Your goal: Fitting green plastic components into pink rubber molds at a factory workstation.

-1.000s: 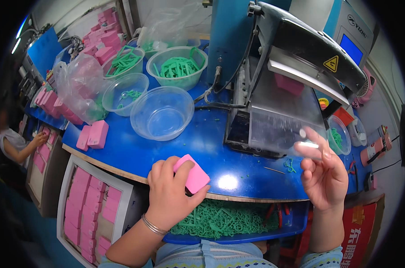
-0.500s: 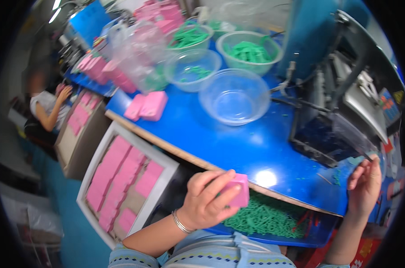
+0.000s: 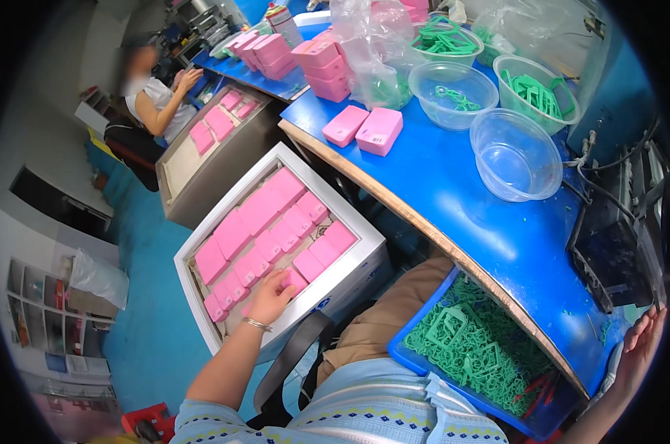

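Observation:
My left hand [image 3: 271, 297] is closed round a small pink box [image 3: 293, 280] at the near end of a row. That box sits inside a white-rimmed carton [image 3: 372, 235]. Other pink boxes [image 3: 257, 211] stand in rows there, with brown cardboard between some of them. Far to the right, my right hand [image 3: 640, 342] has its fingers curled at the lower edge of the clear guard [image 3: 654, 266] on a dark machine [image 3: 608, 244]. The exact grip is partly lost at the rim of the picture.
Two pink boxes [image 3: 380, 132] lie on the blue table [image 3: 453, 189]. Clear bowls [image 3: 516, 166] stand behind, some with green plastic pieces [image 3: 533, 95]. Below the table edge, a blue bin [image 3: 405, 348] holds tangled green scrap [image 3: 475, 351]. Another person [image 3: 157, 103] sits at far left beside a second carton [image 3: 180, 166].
My left hand has carried the pink box from the table edge leftward and down into the carton. The view has swung left. My right hand stays by the machine guard.

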### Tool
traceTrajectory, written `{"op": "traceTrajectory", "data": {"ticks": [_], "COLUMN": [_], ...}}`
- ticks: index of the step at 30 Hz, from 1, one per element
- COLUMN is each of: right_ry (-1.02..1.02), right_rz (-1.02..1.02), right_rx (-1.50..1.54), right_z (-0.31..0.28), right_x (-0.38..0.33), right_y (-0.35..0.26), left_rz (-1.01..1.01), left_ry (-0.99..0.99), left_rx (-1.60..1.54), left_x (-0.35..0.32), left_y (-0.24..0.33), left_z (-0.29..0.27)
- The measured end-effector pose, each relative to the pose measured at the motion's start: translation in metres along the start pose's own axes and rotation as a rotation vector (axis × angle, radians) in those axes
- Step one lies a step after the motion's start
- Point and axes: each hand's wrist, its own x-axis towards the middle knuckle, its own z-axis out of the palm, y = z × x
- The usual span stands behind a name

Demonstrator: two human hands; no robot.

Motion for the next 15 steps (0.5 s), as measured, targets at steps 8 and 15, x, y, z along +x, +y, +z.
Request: {"op": "traceTrajectory", "data": {"ticks": [8,15], "right_ry": [-0.023,-0.044], "right_rz": [-0.012,-0.004], "right_rx": [0.023,0.153], "right_z": [-0.009,0.032], "right_x": [0.014,-0.005], "right_y": [0.009,-0.002], "left_rz": [-0.122,0.039], "left_ry": [-0.049,-0.44], "left_rx": [0.238,1.01], "left_x": [0.004,0.016], "left_y": [0.0,-0.018], "left_z": [-0.016,-0.054]}}
